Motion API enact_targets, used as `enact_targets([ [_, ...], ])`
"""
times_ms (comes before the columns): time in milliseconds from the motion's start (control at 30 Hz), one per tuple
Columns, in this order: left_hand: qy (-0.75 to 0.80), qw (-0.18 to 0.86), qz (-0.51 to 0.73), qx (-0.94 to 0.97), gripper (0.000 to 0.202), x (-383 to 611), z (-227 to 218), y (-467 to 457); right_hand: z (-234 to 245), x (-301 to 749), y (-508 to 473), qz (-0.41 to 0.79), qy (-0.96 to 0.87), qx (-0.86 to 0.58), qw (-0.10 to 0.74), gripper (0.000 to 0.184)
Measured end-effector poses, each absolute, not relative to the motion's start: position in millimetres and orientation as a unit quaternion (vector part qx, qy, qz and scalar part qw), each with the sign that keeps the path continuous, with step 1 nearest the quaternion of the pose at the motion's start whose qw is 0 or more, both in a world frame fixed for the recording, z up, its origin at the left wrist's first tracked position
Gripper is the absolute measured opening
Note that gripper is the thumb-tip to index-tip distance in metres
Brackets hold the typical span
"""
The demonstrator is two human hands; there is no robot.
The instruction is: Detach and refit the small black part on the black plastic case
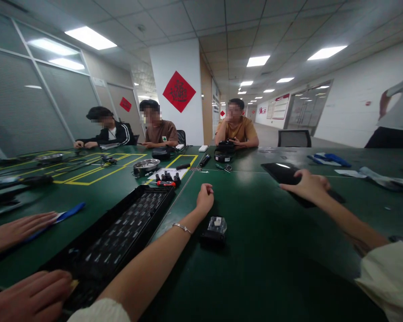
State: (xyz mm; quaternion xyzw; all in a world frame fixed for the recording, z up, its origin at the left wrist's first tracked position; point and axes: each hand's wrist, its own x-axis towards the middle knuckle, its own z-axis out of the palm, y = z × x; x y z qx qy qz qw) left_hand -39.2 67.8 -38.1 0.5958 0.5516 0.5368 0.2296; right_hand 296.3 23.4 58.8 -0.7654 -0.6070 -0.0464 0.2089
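My right hand (310,185) grips the near edge of a flat, glossy black panel (277,171), thumb below and fingers on top. The panel looks like a tablet, but its kind is unclear. My left hand (205,197), with a bracelet at the wrist, is curled closed over the green table (248,250); nothing shows in its fingers. Just nearer me lies a small black device (213,237) with a clear plastic bag (221,223) on it. Left of my forearm is a long black tray (121,228) with rows of small metal pieces.
A co-worker's hands (23,230) lie at the left, one on a blue-and-white cloth (70,213), the other by the tray. Beyond stand a metal bowl (147,167), a red screwdriver (166,184) and black sockets (168,175). Several people sit along the far edge.
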Motion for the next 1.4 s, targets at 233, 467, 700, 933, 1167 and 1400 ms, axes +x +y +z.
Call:
enact_targets([
  [233,0.557,0.223,0.538,0.593,0.035,-38.3,-36.6,66.9,33.5,188.0,-21.9,0.018,-0.703,-0.688,0.18,0.059],
  [467,0.555,0.223,0.538,0.594,0.034,-38.2,-34.3,65.7,6.8,166.2,-40.0,-0.002,-0.724,-0.664,0.185,0.055],
  [700,0.609,0.194,0.52,0.566,0.037,-39.4,-29.8,67.4,6.2,160.7,-44.6,-0.064,-0.737,-0.66,0.127,0.066],
  [933,0.649,0.162,0.46,0.584,0.039,-34.6,-24.0,66.5,17.3,155.2,-56.8,-0.024,-0.745,-0.656,0.118,0.063],
  [1167,0.599,0.187,0.506,0.592,0.037,-39.0,-30.0,69.9,50.0,149.1,-82.8,0.055,-0.802,-0.582,0.12,0.051],
  [1400,0.581,0.191,0.518,0.597,0.037,-38.5,-30.3,71.1,46.2,183.1,-47.2,0.001,-0.748,-0.66,0.065,0.051],
])
